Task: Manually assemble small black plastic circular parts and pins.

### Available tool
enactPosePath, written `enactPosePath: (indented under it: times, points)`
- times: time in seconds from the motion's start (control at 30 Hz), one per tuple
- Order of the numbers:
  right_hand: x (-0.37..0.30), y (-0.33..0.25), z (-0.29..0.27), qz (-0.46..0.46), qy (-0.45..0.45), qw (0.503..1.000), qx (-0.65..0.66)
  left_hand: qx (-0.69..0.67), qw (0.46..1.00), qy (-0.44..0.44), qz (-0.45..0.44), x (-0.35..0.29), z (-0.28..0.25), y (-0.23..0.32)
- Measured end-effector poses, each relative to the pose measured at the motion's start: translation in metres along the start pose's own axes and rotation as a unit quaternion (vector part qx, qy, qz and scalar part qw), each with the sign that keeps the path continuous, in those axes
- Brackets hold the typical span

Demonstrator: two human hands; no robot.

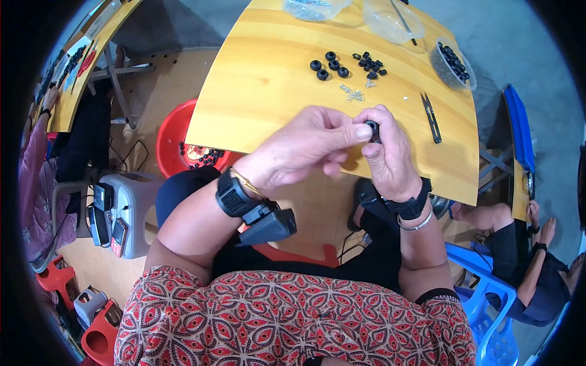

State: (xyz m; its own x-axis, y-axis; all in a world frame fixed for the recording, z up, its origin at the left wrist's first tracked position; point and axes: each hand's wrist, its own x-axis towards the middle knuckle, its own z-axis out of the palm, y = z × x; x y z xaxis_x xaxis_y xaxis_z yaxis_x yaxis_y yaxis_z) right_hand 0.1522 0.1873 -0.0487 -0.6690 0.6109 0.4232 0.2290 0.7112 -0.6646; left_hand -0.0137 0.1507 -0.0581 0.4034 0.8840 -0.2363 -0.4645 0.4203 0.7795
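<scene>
Above the near edge of the wooden table, my two hands meet. My right hand (pixel 388 155) is closed around a small black round part with a hole (pixel 372 130), its thumb and fingers on either side. From the left, my left hand (pixel 305 143) reaches over with its fingers curled and its thumb tip at that part; anything in its pinch is too small to make out. Beyond the hands lie several black round knobs (pixel 322 74), a cluster of small black pieces (pixel 371 64) and some tiny clear pieces (pixel 352 93). Black thread snips (pixel 431 119) rest to the right.
A clear tub (pixel 439 68) of black parts stands at the table's right edge, with clear bowls (pixel 314 11) at the far edge. Below the table's left side is a red basin (pixel 171 137) with black pieces. People sit at tables left and right, near a blue chair (pixel 497 305).
</scene>
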Motion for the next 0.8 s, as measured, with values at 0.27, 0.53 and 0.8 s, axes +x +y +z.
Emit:
enactPosePath:
  times: [0.27,0.53,0.8]
  points:
    - [-0.007,-0.008,0.007,0.022,-0.008,1.000,0.014,0.314,0.893,-0.022,0.321,0.004,0.015,-0.015]
    - [-0.003,-0.012,0.017,-0.079,0.073,0.992,-0.073,0.157,0.920,0.014,0.358,0.008,0.030,-0.026]
    - [-0.003,-0.017,0.020,-0.077,0.074,0.993,-0.049,0.132,0.889,-0.046,0.435,0.011,0.033,-0.024]
